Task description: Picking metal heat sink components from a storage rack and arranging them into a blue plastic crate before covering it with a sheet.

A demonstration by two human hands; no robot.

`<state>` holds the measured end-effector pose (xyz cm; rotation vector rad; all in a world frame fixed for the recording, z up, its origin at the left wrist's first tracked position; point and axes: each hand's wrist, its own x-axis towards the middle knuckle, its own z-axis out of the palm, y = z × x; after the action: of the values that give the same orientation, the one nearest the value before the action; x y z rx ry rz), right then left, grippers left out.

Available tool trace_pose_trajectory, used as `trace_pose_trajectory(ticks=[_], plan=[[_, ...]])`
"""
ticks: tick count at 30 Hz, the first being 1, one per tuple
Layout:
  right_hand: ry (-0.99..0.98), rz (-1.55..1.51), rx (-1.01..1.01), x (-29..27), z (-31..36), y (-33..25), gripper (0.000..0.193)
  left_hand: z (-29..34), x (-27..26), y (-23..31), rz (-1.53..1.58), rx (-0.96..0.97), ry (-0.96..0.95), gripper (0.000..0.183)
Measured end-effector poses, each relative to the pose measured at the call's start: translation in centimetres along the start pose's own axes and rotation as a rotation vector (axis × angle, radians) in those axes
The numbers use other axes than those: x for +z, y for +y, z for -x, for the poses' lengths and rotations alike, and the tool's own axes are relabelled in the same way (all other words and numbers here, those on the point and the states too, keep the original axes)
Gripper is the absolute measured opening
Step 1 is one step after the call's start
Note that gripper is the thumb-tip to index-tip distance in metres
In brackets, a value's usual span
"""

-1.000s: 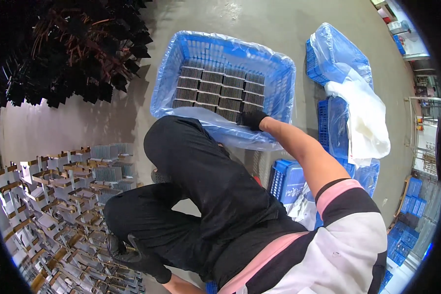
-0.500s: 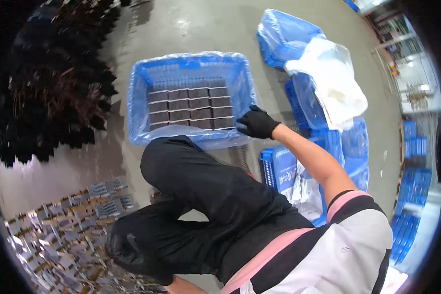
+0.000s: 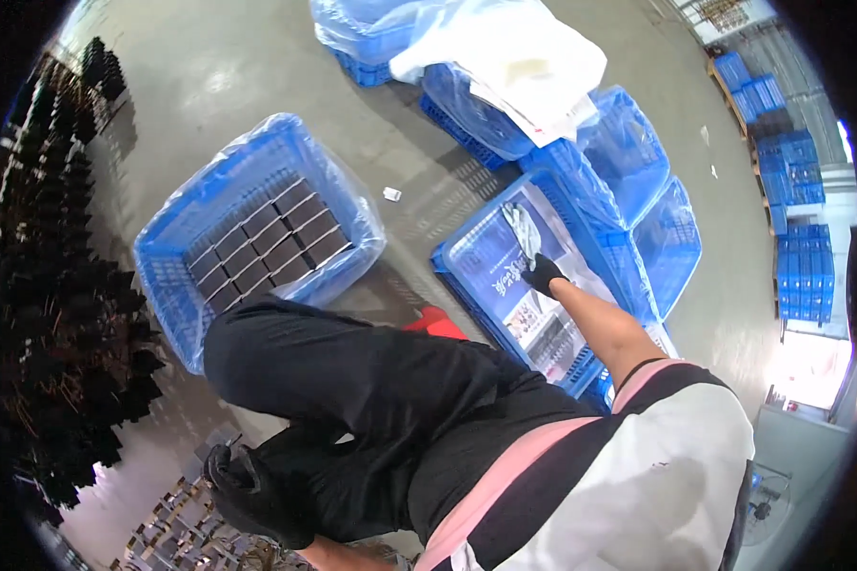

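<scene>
My right hand (image 3: pixel 543 274), in a black glove, reaches over a blue crate (image 3: pixel 445 255) on my right. Its fingers are closed on the near end of a crumpled whitish cloth (image 3: pixel 523 228), lying over a printed blue-and-white sheet (image 3: pixel 490 249). My left hand (image 3: pixel 257 490), also black-gloved, is by my knee at the lower left. Its fingers are loosely curled and apart, with nothing visible in them. Ahead to the left stands a blue plastic-lined basket (image 3: pixel 167 243), with rows of dark finned metal blocks (image 3: pixel 269 243) inside.
A red object (image 3: pixel 435 324) lies between my leg and the crate. More lined blue baskets (image 3: pixel 628 143) stand beyond, some under white sheeting (image 3: pixel 519 62). Dark stacked parts (image 3: pixel 76 333) line the left; loose metal pieces (image 3: pixel 176 523) spread at lower left. Blue crates (image 3: pixel 805 276) are stacked far right.
My right hand has left the lined basket's rim and taken hold of the cloth over the crate. My view has turned right. My left hand has come into view.
</scene>
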<state>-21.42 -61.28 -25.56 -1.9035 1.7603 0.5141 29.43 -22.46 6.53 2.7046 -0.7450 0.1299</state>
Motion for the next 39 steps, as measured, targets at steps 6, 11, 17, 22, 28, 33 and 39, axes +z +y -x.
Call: trace_pose_trajectory(ticks=[6, 11, 17, 22, 28, 33, 39], plan=[[-0.094, -0.076, 0.111, 5.9, -2.5, 4.9, 0.083, 0.5, 1.3, 0.7, -0.164, 0.053, -0.092, 0.029], [-0.055, -0.301, -0.098, 8.4, -0.4, -3.4, 0.092, -0.4, 2.0, 0.7, -0.1, 0.211, -0.16, 0.033], [-0.068, -0.106, 0.155, 7.3, -1.1, -7.8, 0.082, -2.0, 3.3, 1.8, 0.222, 0.101, -0.31, 0.034], [-0.046, -0.164, 0.001, 8.3, -2.9, -4.0, 0.057, -2.8, 1.7, 4.6, 0.012, 0.208, -0.354, 0.041], [0.103, -0.405, 0.092, 9.3, -1.8, -2.1, 0.034, -4.0, 2.0, 4.9, -0.028, 0.314, -0.355, 0.04], [0.199, -0.37, -0.154, 4.9, -0.1, 0.2, 0.029, -6.1, 4.3, -3.1, 0.039, 0.335, -0.286, 0.035], [0.227, -0.721, -0.301, -2.6, 2.9, 2.6, 0.023, -8.2, 2.9, -3.9, 0.075, 0.225, -0.252, 0.037]])
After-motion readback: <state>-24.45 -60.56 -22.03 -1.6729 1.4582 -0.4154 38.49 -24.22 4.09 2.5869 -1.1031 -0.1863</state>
